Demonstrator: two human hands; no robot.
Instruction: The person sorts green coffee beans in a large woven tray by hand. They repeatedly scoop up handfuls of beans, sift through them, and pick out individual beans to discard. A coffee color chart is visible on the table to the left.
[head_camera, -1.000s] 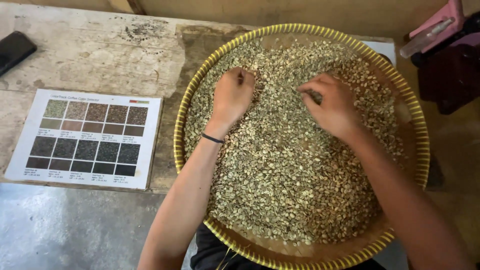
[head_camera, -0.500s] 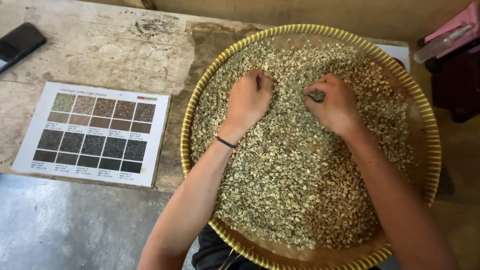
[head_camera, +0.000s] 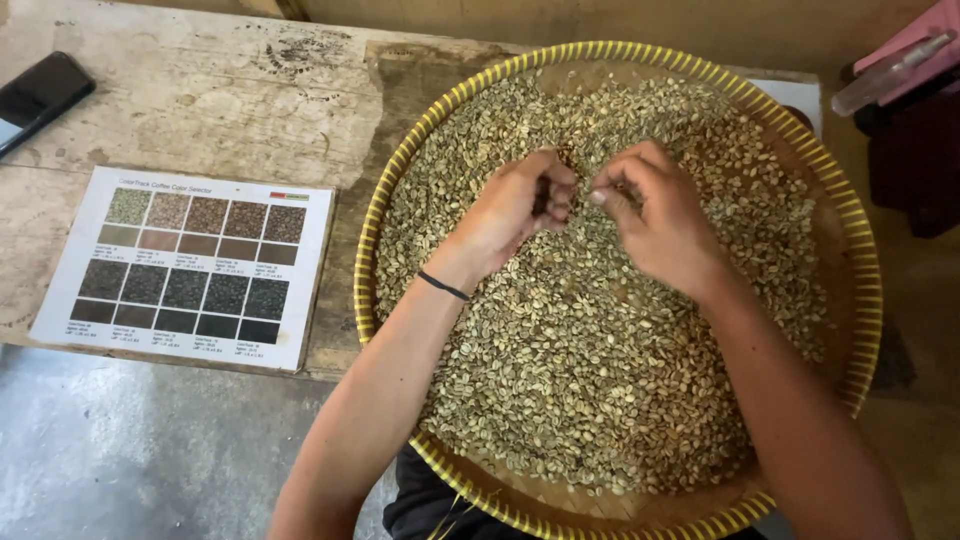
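my 2 hands meet over the green beans (head_camera: 600, 380) in the woven tray (head_camera: 865, 300).
left hand (head_camera: 515, 205) curled narrow, right hand (head_camera: 660, 215) pinching, perhaps 1 bean.

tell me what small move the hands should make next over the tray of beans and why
Probably spread the beans under the fingertips again to expose another patch. The left hand and right hand have met, curled, at the middle of the round woven tray, fingertips pinched close together. Whether a bean sits between them cannot be seen. The pale layer looks thick all around.
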